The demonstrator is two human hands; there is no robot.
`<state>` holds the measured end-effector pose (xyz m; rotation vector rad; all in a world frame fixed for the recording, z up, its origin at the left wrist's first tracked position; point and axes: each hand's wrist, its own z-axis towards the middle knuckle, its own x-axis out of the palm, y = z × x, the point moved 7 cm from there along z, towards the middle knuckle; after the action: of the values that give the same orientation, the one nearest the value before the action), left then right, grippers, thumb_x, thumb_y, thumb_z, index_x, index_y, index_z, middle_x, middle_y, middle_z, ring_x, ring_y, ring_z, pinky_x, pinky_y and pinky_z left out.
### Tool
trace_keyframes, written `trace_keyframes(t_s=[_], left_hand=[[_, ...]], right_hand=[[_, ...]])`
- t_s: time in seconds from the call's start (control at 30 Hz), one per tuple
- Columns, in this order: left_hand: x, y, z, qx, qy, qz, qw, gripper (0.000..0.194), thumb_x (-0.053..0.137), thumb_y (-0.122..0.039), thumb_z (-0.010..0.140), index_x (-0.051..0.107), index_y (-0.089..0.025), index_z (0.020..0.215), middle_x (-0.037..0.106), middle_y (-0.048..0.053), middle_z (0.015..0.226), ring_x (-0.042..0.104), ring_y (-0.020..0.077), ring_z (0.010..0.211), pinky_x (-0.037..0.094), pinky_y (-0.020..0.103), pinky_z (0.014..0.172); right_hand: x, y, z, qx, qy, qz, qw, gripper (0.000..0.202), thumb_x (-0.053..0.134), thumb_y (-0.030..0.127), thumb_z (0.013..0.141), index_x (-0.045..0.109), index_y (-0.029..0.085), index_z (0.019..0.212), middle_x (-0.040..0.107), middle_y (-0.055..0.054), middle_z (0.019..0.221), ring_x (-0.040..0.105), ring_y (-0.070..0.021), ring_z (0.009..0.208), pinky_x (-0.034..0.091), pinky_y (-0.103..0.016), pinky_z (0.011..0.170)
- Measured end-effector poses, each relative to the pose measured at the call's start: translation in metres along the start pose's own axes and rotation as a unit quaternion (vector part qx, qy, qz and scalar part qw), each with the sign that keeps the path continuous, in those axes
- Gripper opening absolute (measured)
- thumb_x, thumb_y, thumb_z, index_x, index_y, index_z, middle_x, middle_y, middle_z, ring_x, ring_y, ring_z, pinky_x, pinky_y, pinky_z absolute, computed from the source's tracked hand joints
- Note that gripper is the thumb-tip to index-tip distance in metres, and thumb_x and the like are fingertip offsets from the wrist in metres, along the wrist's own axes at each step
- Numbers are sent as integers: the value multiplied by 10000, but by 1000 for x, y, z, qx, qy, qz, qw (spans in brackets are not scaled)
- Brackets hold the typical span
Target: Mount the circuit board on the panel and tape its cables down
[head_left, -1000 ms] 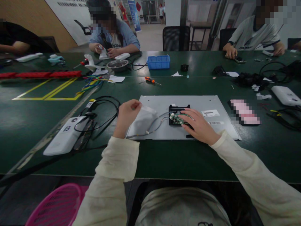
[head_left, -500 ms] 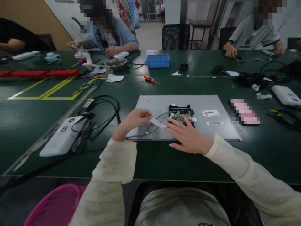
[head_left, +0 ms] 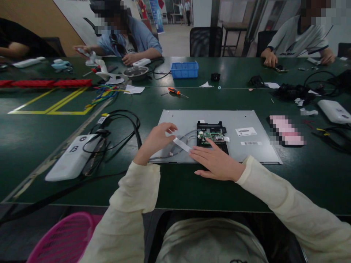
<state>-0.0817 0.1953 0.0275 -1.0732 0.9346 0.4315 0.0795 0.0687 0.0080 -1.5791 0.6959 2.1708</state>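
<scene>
Strip of narrow, white, tape-like film (head_left: pixel 182 144) | left grip (head_left: pixel 157 140) parted at one end, hold unclear | right grip (head_left: pixel 215 162) flattened, fingers extended | uneven pull could crease it

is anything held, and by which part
White strip: left hand at its left end, grip cannot be told; the open right hand touches its right end.

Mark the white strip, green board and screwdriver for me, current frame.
White strip (head_left: pixel 182 144): head view, middle of its length, between the two hands.
Green board (head_left: pixel 209 137): head view, middle of its exposed face.
Screwdriver (head_left: pixel 176 92): head view, on the handle.
</scene>
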Motion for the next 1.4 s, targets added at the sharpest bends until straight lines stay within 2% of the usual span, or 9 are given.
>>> trace_keyframes(t_s=[0.07,0.1,0.27,0.37,0.57,0.83,1.13,1.27,1.4], left_hand=[[-5,-13,-1,46,-39,27,998,227,577,-226,739,618,-192,959,629,34,936,589,161,815,453,281,728],[-3,-19,-2,66,-31,35,997,201,573,-226,754,612,-193,948,616,25,897,579,152,791,445,275,722],[24,-33,-7,110,109,70,986,113,561,-279,807,573,-190,876,559,-7,745,526,134,670,394,254,643],[33,-29,-8,122,139,100,978,161,587,-339,804,545,-188,841,553,3,762,516,147,690,375,263,643],[39,-18,-8,121,141,124,975,256,606,-421,790,511,-191,852,550,25,818,522,185,781,387,292,707],[41,-8,-5,89,121,97,984,285,606,-428,782,490,-198,905,541,24,826,531,189,758,399,302,684],[40,-7,-7,101,107,90,985,328,597,-437,781,500,-192,976,543,53,910,540,222,871,428,344,784],[40,-3,-6,77,102,80,989,382,618,-441,758,487,-190,1014,548,56,918,545,223,863,430,348,771],[42,0,-6,60,108,85,989,437,632,-450,755,466,-186,1061,544,58,929,547,228,872,429,351,770]], right_hand=[[1,0,0,1,1,1,1000,555,358,489,965,439,138,1387,486,-134,1431,417,-245,1346,75,-552,1179],[1,0,0,2,2,1,1000,555,356,487,966,442,132,1384,488,-137,1429,423,-246,1342,77,-548,1180],[2,0,0,-3,3,0,1000,542,348,481,970,451,135,1374,489,-134,1429,435,-245,1332,81,-535,1184],[3,0,0,-4,2,-1,1000,544,350,484,968,451,135,1373,482,-140,1433,433,-248,1334,80,-535,1184],[6,-1,0,-11,10,-3,1000,570,331,497,971,445,110,1374,469,-154,1439,426,-249,1339,66,-545,1181],[2,0,-4,-9,13,4,1000,541,330,487,976,472,126,1353,487,-145,1427,453,-241,1320,47,-553,1179],[-1,0,-8,-1,16,18,1000,534,345,489,973,448,152,1373,483,-145,1430,440,-259,1327,14,-629,1143],[-2,0,-10,0,17,17,1000,520,364,498,965,451,190,1375,480,-121,1438,415,-273,1342,19,-652,1130],[-6,-1,-11,-1,3,10,1000,484,386,471,966,477,198,1354,540,-104,1387,413,-277,1336,38,-653,1130]])
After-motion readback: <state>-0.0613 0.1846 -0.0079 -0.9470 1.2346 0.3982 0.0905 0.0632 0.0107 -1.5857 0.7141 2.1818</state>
